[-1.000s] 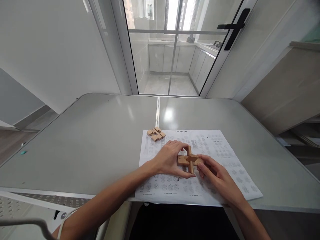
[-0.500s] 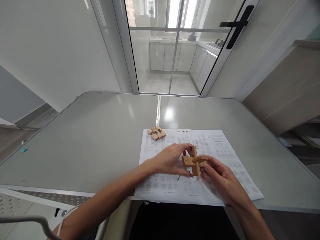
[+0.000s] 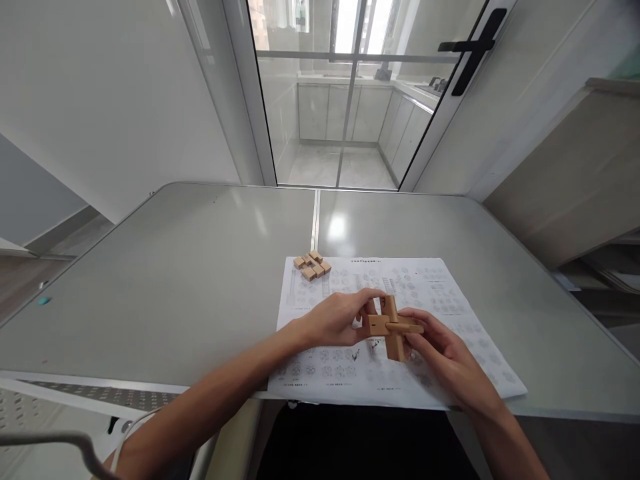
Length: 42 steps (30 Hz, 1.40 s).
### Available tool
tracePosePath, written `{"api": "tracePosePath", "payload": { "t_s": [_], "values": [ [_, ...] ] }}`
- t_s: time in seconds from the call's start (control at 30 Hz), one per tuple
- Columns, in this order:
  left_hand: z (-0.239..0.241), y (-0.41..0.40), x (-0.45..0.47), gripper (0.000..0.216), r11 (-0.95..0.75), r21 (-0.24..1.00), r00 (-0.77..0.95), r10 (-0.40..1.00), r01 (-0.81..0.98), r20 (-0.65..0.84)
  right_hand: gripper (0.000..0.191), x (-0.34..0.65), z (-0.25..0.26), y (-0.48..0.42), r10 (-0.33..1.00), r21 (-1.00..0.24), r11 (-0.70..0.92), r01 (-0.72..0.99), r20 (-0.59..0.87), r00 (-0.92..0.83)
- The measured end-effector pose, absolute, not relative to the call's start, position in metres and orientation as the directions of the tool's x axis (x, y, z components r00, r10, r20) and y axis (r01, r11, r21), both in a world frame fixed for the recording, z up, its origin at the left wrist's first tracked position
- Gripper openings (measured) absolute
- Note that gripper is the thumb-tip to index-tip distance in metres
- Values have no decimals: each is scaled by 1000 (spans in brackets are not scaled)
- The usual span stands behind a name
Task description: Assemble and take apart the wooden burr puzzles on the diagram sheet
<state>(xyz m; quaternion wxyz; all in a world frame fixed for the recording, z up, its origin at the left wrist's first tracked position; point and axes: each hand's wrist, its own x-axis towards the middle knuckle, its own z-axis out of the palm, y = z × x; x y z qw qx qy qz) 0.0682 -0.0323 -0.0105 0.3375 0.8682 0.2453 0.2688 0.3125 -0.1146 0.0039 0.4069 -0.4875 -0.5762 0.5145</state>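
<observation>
Gripping crossed wooden blocks with my left hand and right hand, some fingertips hidden, forearms angled inward

Lower centre: one left hand, one right hand, one wooden cross, one printed sheet. Centre: one wooden block cluster, pieces too small to count surely. Upper right: one door handle.

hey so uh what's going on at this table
A person is holding a cross-shaped wooden piece in both hands, the left hand on one side and the right hand on the other. It is over a large printed sheet on the gray table. A small cluster of wooden blocks sits near the sheet's far left corner.
</observation>
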Motion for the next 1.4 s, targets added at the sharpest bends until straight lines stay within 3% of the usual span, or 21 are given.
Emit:
{"api": "tracePosePath", "payload": {
  "t_s": [0.2, 0.33, 0.4, 0.67, 0.93, 1.2, 1.4],
  "values": [
    [1, -33, 68, 66, -661, 712, 730, 605, 237, 318, 33, 314, -1, -115, 987, -986, -1, 167, -27, -158],
    [15, -37, 69, 101, -652, 735, 782, 551, 186, 290, 37, 317, -6, -115, 995, -984, -14, 180, -31, -92],
    [17, -38, 70, 106, -614, 766, 769, 578, 189, 273, 37, 316, -6, -115, 996, -982, -24, 185, -40, -84],
    [8, -39, 75, 88, -584, 790, 668, 665, 186, 334, 36, 309, -3, -116, 995, -984, -3, 177, -20, -96],
    [5, -39, 76, 95, -656, 739, 629, 642, 153, 439, 33, 309, 5, -118, 992, -984, 50, 170, 28, -126],
    [5, -40, 73, 92, -718, 682, 629, 596, 139, 499, 31, 301, 1, -125, 998, -988, 36, 149, 28, -53],
    [8, -40, 73, 84, -764, 635, 643, 544, 113, 539, 28, 308, 9, -126, 992, -979, 67, 193, 44, -122]
  ]
}}
